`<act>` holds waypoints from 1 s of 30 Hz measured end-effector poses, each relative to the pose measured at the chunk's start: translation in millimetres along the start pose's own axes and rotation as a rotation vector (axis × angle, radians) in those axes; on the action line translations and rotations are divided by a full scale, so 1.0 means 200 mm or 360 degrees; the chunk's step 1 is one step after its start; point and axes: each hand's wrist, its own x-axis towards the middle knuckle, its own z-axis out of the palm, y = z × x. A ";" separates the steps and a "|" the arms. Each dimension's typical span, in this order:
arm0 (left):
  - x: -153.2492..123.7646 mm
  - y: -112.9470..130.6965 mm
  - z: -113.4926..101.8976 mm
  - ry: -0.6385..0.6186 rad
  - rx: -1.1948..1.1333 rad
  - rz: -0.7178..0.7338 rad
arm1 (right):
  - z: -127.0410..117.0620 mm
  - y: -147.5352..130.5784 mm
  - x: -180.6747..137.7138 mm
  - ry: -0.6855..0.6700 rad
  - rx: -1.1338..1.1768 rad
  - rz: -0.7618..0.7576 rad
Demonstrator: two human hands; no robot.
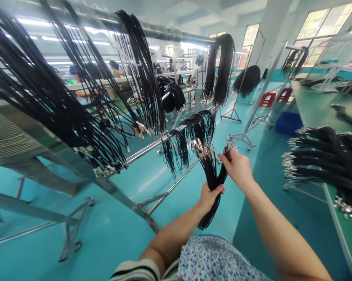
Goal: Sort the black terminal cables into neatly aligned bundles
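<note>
A thick bundle of black cables (211, 175) with silvery connector ends hangs folded in front of me. My left hand (209, 197) is wrapped round its middle, thumb across the front. Higher up and to the right, my right hand (237, 166) is closed on the upper part of a strand group from the same bundle, just below its metal ends. The bundle spreads into two groups at the top, and its looped lower end dangles under my left hand. Close behind it, shorter black cables (201, 125) drape over a lower rail of the metal rack.
The wheeled metal rack (114, 195) stands at my left, hung with long black cables (146, 74). To the right, a green table (313, 101) carries more cable bundles (325, 160). A blue bin (288, 123) and red stools (267, 99) stand beyond. Several people work in the background.
</note>
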 end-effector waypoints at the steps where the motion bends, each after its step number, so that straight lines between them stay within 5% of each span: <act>1: 0.00 0.01 -0.01 -0.0053 0.0009 -0.0025 | -0.01 0.00 0.02 -0.0036 0.0105 -0.0018; 3: -0.01 0.03 -0.02 -0.0169 0.0018 -0.0100 | -0.02 0.01 0.06 -0.0130 0.0269 -0.0037; 6: -0.02 0.06 -0.03 -0.0267 -0.0024 -0.0238 | -0.04 0.01 0.04 0.0052 0.0333 -0.0028; 8: -0.02 0.08 -0.04 -0.0288 -0.0060 -0.0308 | -0.05 0.01 0.00 0.0140 0.0331 -0.0239; 12: -0.01 0.11 -0.06 -0.0364 -0.0099 -0.0334 | -0.04 0.00 -0.06 -0.0129 0.0389 -0.0651; 17: -0.01 0.11 -0.06 -0.0440 -0.0136 -0.0368 | -0.03 0.05 -0.04 -0.0345 0.0597 -0.0511; 20: -0.01 0.09 -0.07 -0.0472 -0.0104 -0.0414 | -0.07 0.07 -0.03 -0.0446 0.1039 -0.0147; 25: 0.01 0.09 -0.05 -0.0545 0.0012 -0.0432 | -0.16 0.08 0.03 -0.0107 0.1320 0.0164; 30: 0.03 0.05 0.02 -0.0567 0.0143 -0.0340 | -0.18 0.08 0.02 0.0375 0.0588 -0.0140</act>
